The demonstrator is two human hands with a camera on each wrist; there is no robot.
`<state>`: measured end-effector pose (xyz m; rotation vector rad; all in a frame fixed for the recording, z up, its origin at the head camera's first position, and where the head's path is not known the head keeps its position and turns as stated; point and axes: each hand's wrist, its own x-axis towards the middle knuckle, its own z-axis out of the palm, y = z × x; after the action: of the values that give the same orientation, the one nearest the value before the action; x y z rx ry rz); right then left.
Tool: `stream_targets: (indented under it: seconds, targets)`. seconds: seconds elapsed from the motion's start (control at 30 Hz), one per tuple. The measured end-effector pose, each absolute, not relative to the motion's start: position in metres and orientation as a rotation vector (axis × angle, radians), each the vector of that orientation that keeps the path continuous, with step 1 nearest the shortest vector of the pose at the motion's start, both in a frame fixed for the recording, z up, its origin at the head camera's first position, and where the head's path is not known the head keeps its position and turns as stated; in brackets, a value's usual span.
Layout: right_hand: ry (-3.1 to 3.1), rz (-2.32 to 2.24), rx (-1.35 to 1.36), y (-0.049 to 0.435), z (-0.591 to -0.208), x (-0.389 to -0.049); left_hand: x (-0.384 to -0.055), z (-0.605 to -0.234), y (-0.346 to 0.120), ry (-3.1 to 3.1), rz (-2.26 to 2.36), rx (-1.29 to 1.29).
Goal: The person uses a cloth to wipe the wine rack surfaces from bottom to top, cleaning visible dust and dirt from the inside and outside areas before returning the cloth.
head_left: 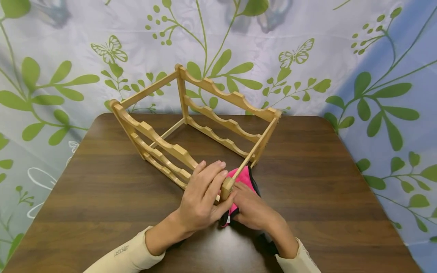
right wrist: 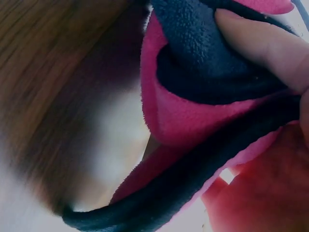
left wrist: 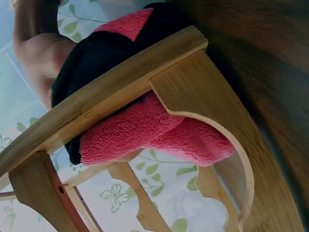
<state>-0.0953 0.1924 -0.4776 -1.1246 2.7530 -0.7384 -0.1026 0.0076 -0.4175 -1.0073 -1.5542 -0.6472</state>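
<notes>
Cream fabric sleeve (head_left: 136, 252) leads to the left hand (head_left: 201, 199), fingers nearly straight against the near corner of a scalloped pale-wood rack (head_left: 179, 152) on the brown wood-grain table (head_left: 307, 170). Rightward, the right hand (head_left: 256, 210) pinches pink, black-edged plush cloth (head_left: 244, 176) there. Wiping seems in hand; the next move likely calls for a steadied rack.

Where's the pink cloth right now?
In the head view, the pink cloth is just right of the middle, in the person's right hand, by the near corner of the wooden rack.
</notes>
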Motion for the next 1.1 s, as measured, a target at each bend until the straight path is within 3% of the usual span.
stream_targets:
  seconds: [0.7, 1.1]
  targets:
    - [3.018, -0.411, -0.875, 0.190, -0.473, -0.110, -0.106, -0.410, -0.019, -1.467, -0.734, -1.107]
    - [3.200, 0.028, -0.483, 0.173, -0.465, -0.098, -0.113, -0.410, -0.040, -1.446, -0.795, -1.260]
